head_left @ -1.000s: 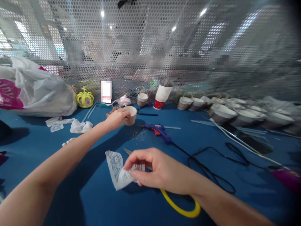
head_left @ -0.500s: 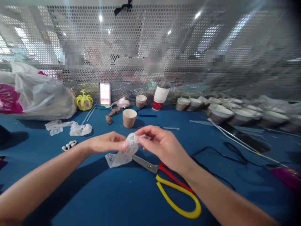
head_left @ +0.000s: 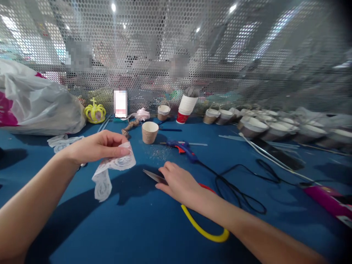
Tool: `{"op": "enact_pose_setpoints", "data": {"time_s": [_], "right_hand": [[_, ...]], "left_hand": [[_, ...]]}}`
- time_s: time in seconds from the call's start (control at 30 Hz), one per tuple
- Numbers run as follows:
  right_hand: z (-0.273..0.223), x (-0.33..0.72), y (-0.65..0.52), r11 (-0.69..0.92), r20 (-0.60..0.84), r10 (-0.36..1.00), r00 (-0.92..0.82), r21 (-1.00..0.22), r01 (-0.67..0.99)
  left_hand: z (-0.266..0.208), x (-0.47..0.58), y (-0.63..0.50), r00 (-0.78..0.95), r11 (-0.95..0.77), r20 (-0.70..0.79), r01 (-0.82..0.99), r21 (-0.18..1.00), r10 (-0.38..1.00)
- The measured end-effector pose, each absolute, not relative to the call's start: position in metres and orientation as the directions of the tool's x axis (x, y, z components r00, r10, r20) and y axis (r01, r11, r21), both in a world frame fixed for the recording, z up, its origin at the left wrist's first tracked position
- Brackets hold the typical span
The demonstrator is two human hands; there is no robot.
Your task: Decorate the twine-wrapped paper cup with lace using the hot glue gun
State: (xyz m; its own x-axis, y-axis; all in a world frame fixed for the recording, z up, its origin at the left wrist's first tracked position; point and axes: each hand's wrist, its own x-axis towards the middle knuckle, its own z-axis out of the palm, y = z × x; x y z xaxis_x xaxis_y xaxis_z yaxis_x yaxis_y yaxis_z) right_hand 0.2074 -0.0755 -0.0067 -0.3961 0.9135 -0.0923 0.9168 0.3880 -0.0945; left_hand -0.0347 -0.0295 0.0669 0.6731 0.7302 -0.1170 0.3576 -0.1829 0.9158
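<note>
My left hand (head_left: 101, 147) is closed, pinching one end of a strip of white lace (head_left: 103, 185) between thumb and fingers. The rest of the strip hangs folded below it. My right hand (head_left: 178, 181) lies over the middle of large scissors (head_left: 206, 234), thumb and fingers on either side of the blades. Their pointed tip shows to the left of the fingers, the yellow and red handles partly behind the forearm. A small cup wrapped in brown twine (head_left: 150, 134) stands beyond my hands. Right of it lies a blue hot glue gun (head_left: 183, 148).
At left are a plastic bag (head_left: 41, 99), a yellow crown-shaped piece (head_left: 95, 112) and more lace (head_left: 62, 145). A phone (head_left: 120, 104) and stacked paper cups (head_left: 187, 108) stand by the perforated screen. Several small buckets (head_left: 253, 126) line the right; a black cable (head_left: 239, 194) crosses the table.
My right hand has let go of the lace and moved down onto the scissors. My left hand has drawn the lace to the left. The glue gun has come into view.
</note>
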Motion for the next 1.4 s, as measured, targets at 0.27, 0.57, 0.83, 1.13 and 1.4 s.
{"op": "enact_pose_setpoints", "data": {"time_s": [0.27,0.57,0.83,1.13,1.4], "right_hand": [[-0.005,0.228,-0.065,0.256,-0.071,0.964,-0.256,-0.005,0.967],[0.03,0.199,-0.063,0.223,-0.029,0.738,-0.674,-0.933,0.283],[0.016,0.202,-0.06,0.089,-0.246,0.837,-0.489,-0.82,0.565],[-0.005,0.201,-0.059,0.352,-0.119,0.907,-0.403,-0.309,0.884],[-0.012,0.205,-0.061,0.445,0.0,0.894,-0.449,-0.137,0.885]], "left_hand": [[0.051,-0.027,-0.028,0.745,-0.135,-0.245,0.409,0.903,0.62],[0.04,-0.007,-0.034,0.86,-0.179,-0.248,0.358,0.917,0.446],[0.04,-0.031,-0.013,0.748,-0.169,-0.449,0.586,0.792,0.489],[-0.001,-0.045,0.012,0.618,-0.394,-0.463,0.775,0.494,0.635],[0.007,-0.043,0.007,0.583,-0.456,-0.391,0.808,0.373,0.712]]}}
